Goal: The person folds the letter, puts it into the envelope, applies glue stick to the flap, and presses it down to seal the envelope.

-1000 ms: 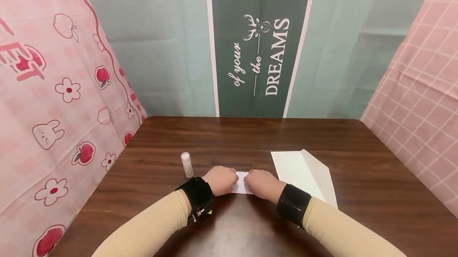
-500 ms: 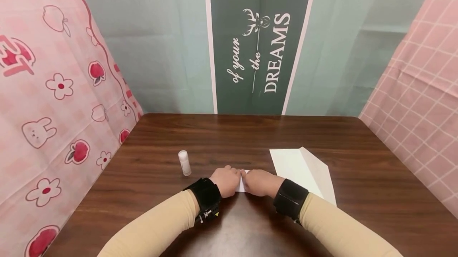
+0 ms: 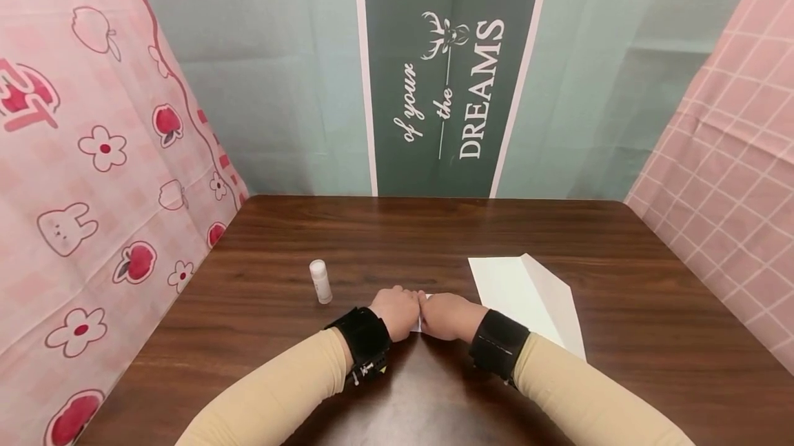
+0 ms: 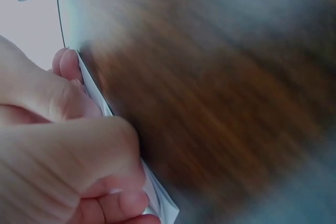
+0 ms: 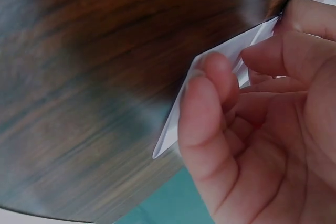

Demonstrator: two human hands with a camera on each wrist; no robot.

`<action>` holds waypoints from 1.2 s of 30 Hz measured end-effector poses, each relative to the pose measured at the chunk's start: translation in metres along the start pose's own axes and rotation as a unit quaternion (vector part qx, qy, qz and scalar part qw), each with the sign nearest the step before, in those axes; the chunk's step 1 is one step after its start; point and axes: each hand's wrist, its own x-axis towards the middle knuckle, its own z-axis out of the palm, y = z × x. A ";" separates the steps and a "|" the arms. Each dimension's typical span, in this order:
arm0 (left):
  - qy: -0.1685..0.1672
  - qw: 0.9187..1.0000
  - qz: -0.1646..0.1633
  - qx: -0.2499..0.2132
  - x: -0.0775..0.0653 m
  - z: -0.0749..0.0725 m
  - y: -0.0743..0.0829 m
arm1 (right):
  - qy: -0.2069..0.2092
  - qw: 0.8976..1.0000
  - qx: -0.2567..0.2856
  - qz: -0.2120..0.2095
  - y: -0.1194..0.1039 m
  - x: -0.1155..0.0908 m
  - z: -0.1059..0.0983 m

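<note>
Between the two hands a small folded strip of white paper [image 3: 416, 327] lies on the wooden table, mostly hidden by the fingers. My left hand [image 3: 395, 311] is curled over its left part; in the left wrist view the thumb and bent fingers hold the folded paper [image 4: 167, 211] along its edge. From the right, my right hand [image 3: 448, 316] grips the other part, its knuckles right up against the left hand. The right wrist view shows curled fingers round the paper [image 5: 170, 135], whose layers stand slightly apart, with a pointed corner sticking out.
A white glue stick [image 3: 321, 282] stands upright to the left of the hands. At the right, a larger creased sheet of white paper [image 3: 515, 294] lies on the table [image 3: 397, 239], partly behind the right wrist. Patterned curtains hang along the back and both sides.
The left hand has moved right along the paper until it meets the right hand, so less paper shows between them. The right hand has shifted only slightly. The head view has tilted a little.
</note>
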 end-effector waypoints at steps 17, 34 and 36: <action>0.014 1.000 -0.027 -0.007 0.003 0.008 0.006 | -0.008 1.000 0.005 0.003 -0.004 -0.003 -0.002; 0.022 0.998 -0.057 -0.017 0.002 0.006 0.011 | -0.011 1.000 0.007 0.013 -0.001 0.001 0.001; 0.024 0.998 -0.058 -0.019 0.002 0.006 0.011 | -0.009 1.000 0.010 0.014 -0.001 0.000 0.001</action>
